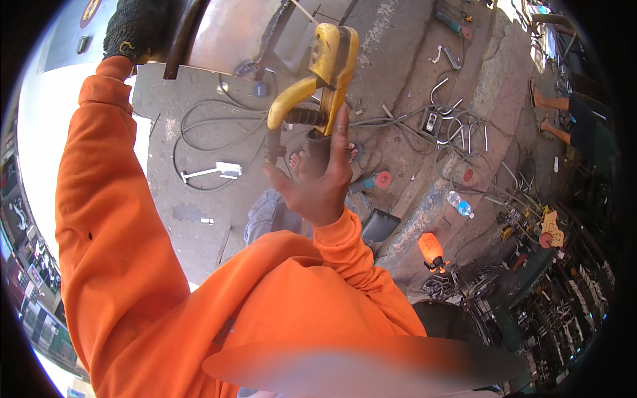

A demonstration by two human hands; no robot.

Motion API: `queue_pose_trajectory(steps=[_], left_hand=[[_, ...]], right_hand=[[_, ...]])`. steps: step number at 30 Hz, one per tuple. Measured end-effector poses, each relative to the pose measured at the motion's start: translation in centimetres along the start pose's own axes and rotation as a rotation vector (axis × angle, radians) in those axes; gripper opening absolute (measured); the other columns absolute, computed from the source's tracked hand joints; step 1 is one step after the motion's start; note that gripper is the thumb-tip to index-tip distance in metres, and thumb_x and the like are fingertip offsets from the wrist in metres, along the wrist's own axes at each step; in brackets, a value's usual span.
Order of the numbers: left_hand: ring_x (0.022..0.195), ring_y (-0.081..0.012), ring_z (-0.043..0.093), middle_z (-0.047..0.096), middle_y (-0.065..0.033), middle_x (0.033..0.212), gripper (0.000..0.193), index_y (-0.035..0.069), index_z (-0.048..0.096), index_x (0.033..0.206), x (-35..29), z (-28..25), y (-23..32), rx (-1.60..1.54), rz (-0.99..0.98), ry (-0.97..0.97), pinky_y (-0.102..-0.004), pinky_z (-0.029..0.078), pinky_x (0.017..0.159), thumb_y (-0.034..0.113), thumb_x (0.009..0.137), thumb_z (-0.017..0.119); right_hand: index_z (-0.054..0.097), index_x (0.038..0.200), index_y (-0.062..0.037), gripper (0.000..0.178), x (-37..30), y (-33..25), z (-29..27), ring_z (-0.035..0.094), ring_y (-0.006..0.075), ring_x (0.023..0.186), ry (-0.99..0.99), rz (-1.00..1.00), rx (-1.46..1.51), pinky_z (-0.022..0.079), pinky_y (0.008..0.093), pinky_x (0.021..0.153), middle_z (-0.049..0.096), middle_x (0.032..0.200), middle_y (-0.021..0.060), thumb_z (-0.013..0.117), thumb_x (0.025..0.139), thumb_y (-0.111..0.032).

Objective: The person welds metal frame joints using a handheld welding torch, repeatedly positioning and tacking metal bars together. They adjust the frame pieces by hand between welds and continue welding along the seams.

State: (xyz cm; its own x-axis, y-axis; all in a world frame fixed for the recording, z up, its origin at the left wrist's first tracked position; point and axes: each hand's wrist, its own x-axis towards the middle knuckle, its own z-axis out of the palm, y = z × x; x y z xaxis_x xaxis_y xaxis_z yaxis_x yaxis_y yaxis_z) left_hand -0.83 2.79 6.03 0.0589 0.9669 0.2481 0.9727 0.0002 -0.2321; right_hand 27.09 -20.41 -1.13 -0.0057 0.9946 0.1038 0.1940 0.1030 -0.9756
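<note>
My right hand [322,189] is bare and wrapped round the dark handle of a yellow welding electrode holder [324,56], its index finger stretched up along the side. A thin welding rod [304,11] sticks out from the holder's jaw toward the upper left. My left hand [135,32], in a dark knitted glove, reaches to the top left beside a dark metal bar [184,36]; its fingers are hidden. Next to the bar, a shiny metal sheet [225,33] meets a rough dark metal strip [272,36] near the rod.
Looped cables [199,136] run over the concrete floor, with a power socket box [432,122] among them. Angle grinders [371,182] lie about, as do a water bottle [459,203] and an orange bottle [431,249]. Another person's legs [554,116] show at right, above metal scrap.
</note>
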Motion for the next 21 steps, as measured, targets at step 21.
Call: queue_pose_trajectory(steps=[21], left_hand=[[0.123, -0.0384, 0.060, 0.060, -0.0196, 0.133, 0.036, 0.013, 0.061, 0.133, -0.29, -0.94, 0.78, 0.000, 0.018, -0.036, -0.0475, 0.052, 0.100, 0.020, 0.099, 0.055]], right_hand=[[0.016, 0.162, 0.0094, 0.127, 0.49, -0.28, -0.17, 0.068, 0.0316, 0.111, 0.009, -0.058, -0.094, 0.056, 0.0380, 0.094, 0.064, 0.132, 0.0261, 0.095, 0.067, -0.018]])
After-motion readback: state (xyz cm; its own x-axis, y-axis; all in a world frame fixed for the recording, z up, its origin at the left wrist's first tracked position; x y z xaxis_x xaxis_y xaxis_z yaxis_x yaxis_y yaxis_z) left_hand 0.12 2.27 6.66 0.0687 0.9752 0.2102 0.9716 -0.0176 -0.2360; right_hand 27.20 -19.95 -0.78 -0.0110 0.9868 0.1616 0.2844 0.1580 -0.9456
